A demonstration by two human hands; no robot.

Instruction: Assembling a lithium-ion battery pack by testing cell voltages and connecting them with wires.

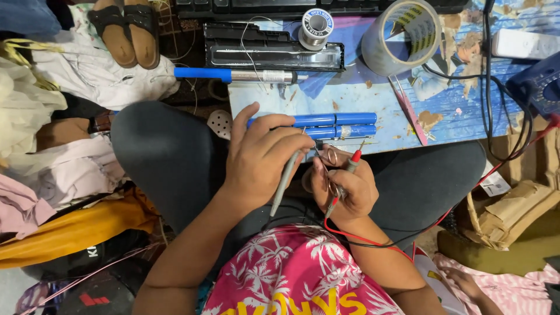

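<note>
The left hand [256, 160] has its fingers closed around a grey probe [286, 181], tip pointing at the blue cells [326, 125]. The right hand [344, 186] has its fingers closed on a red probe [344, 175], tip up near the same cells. The cells lie side by side at the near edge of the counter [373, 99], just above both hands. Neither tip seems to touch the cells yet, so the checking looks barely begun.

blue cells [329, 125]: glossy plastic wrap | tape roll [402, 36]: shiny clear plastic
</note>
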